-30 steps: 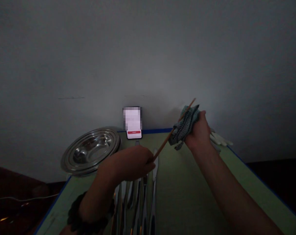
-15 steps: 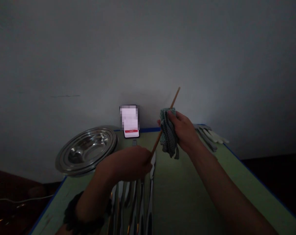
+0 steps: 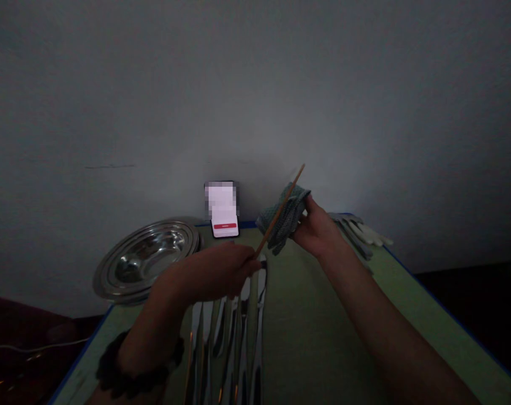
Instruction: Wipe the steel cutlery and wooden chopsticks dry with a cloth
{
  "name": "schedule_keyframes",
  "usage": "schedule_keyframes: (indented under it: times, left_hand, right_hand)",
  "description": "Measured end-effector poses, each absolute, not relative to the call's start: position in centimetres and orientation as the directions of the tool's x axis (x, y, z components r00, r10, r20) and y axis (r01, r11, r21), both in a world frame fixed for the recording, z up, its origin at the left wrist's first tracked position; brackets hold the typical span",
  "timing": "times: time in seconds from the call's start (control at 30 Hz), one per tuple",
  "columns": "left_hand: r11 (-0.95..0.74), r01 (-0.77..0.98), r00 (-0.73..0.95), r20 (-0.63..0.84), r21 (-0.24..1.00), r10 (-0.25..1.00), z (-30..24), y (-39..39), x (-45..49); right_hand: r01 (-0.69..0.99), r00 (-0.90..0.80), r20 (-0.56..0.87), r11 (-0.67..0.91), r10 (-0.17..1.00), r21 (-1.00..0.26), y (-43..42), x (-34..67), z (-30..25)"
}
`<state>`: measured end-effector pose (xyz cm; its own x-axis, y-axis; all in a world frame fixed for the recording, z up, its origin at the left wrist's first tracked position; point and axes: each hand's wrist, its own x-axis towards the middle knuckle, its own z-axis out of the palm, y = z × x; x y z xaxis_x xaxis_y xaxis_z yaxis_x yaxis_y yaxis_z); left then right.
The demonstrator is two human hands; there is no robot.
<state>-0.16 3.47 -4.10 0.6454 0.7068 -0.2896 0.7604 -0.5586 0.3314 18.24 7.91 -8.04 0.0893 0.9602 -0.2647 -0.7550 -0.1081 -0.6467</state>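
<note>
My left hand (image 3: 228, 271) is closed around the lower end of a thin wooden chopstick (image 3: 282, 206), which slants up to the right in the air. Behind the chopstick, a green and grey checked cloth (image 3: 288, 225) is spread out, with the stick lying across its front. My right hand (image 3: 317, 228) grips this cloth from its right side, the thumb near its upper corner; some fingers are hidden behind the fabric. Below my left hand, several metal knives and other cutlery (image 3: 228, 349) lie side by side on the green table (image 3: 314, 337).
Nested steel basins or plates (image 3: 107, 278) rest on the table's left side. A phone with a lit screen (image 3: 224, 211) leans against the grey wall (image 3: 255, 84). At the back right lies more cutlery, some with white handles (image 3: 371, 233). A white cable (image 3: 36, 350) runs at the lower left.
The cloth, bunched around the chopstick before, is now opened out behind it. My right hand has loosened from the stick and turned palm-up. My left hand and the chopstick shifted slightly left.
</note>
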Motion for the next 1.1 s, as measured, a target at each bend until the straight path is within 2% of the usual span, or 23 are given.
schedule_keyframes:
  times: [0.13, 0.23, 0.4, 0.53, 0.6, 0.73, 0.9, 0.97, 1.1]
  left_hand:
    - [-0.581, 0.763, 0.646, -0.300, 0.284, 0.702, -4.2, 3.4, -0.2]
    - [-0.608, 0.760, 0.649, -0.306, 0.229, 0.697, -4.3, 3.5, -0.2]
    - [-0.631, 0.742, 0.670, -0.263, 0.225, 0.694, -4.2, 3.6, -0.4]
    - [-0.688, 0.693, 0.721, -0.233, 0.217, 0.653, -3.9, 3.2, -0.2]
    - [-0.675, 0.710, 0.704, -0.235, 0.202, 0.670, -3.9, 2.8, 0.1]
    - [-0.660, 0.742, 0.668, -0.211, 0.118, 0.713, -4.2, 1.8, 1.0]
    - [-0.673, 0.739, 0.666, -0.186, 0.031, 0.723, -4.3, 1.2, 0.6]
    - [-0.665, 0.745, 0.664, -0.171, 0.060, 0.728, -4.0, 1.3, 0.1]
    - [-0.616, 0.762, 0.647, -0.197, 0.197, 0.737, -3.1, 1.7, -0.5]
  right_hand:
    - [-0.759, -0.071, -0.102, -0.120, 0.992, -0.639, 7.6, 17.9, -7.4]
    - [-0.760, -0.129, -0.015, -0.109, 0.991, -0.641, 7.2, 17.4, -6.8]
    - [-0.739, -0.115, -0.007, -0.090, 0.993, -0.667, 6.5, 16.4, -7.1]
    - [-0.727, -0.241, 0.038, -0.154, 0.970, -0.669, 5.8, 14.9, -7.8]
    - [-0.728, -0.258, 0.002, -0.193, 0.966, -0.658, 5.6, 14.2, -7.9]
    - [-0.770, -0.144, -0.167, -0.216, 0.975, -0.600, 5.9, 13.9, -8.1]
    - [-0.834, -0.004, -0.186, -0.106, 0.982, -0.541, 7.0, 15.3, -8.3]
    - [-0.858, 0.058, -0.180, -0.043, 0.982, -0.511, 7.6, 16.5, -8.2]
    - [-0.886, 0.197, -0.165, 0.104, 0.966, -0.451, 8.5, 19.5, -8.0]
